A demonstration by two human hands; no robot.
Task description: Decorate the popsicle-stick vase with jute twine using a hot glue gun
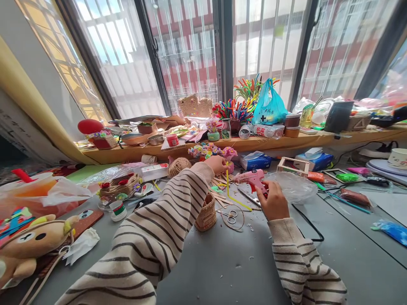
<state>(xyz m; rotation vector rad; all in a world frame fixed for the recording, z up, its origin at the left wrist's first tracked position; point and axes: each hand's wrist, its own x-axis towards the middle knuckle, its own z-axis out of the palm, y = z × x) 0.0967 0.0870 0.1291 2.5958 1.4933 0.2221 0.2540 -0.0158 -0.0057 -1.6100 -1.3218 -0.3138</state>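
Broadly, a row of tall barred windows fills the top of the view, and under them a long wooden sill carries many craft things, among them a blue plastic bag. Below the sill lies the grey desk, crowded at the back and bare near the person. Two arms in striped sleeves reach over it. At the left edge a brown bear toy lies on the desk. A clear plastic sheet is crumpled just beside the right hand. This hand grips a pink glue gun with its fingers wrapped around the handle; the gun is in the middle of the desk, its tip pointing left. A small woven basket stands upright near the left forearm, and a ball of twine sits behind the sleeve. The left hand is stretched toward little flower pots, its fingers pressed together on the top end of a thin yellow stem, which hangs down to the desk. Small scissors lie between the basket and the right hand.
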